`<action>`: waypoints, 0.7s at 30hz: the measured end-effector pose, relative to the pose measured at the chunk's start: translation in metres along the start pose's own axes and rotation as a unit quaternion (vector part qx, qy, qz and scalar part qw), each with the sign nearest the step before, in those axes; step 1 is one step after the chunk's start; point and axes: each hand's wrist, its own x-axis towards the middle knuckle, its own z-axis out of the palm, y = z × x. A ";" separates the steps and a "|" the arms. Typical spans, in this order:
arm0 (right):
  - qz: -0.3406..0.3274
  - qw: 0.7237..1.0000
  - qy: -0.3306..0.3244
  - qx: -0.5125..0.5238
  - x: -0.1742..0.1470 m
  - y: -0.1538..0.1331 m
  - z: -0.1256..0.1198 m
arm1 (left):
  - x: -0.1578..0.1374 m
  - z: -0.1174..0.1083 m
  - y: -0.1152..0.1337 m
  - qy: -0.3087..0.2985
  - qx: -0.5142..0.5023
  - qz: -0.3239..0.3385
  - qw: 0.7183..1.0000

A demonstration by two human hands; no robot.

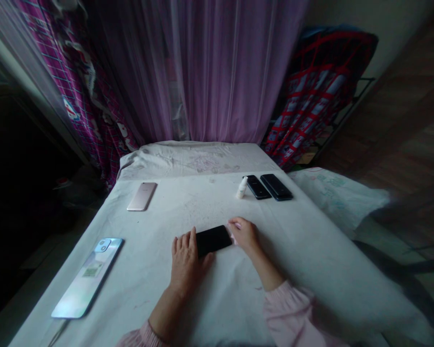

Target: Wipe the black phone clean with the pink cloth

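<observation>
A black smartphone [214, 240] lies on the white-covered table, its dark screen facing up. My left hand [185, 258] grips its left end, with the fingers at the far side and the thumb along the near edge. At the phone's right end, my right hand [244, 234] is closed in a pinch on a small pale pink cloth [233, 237], mostly hidden by the fingers. The cloth touches or nearly touches the phone's edge; I cannot tell which. Beyond my right hand stands a small white spray bottle [242, 188], upright.
Two dark phones [258, 187] [276, 187] lie beside the bottle. A rose-gold phone [142, 196] rests face down at the far left. Nearer, a shiny pale blue phone [88, 279] has a cable [59, 332] at its lower end. Purple curtains [224, 72] hang behind the table [159, 299].
</observation>
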 end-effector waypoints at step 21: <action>-0.078 0.995 0.055 -0.018 -0.043 0.014 -0.015 | 0.000 -0.002 -0.028 -0.022 -0.052 0.011 0.998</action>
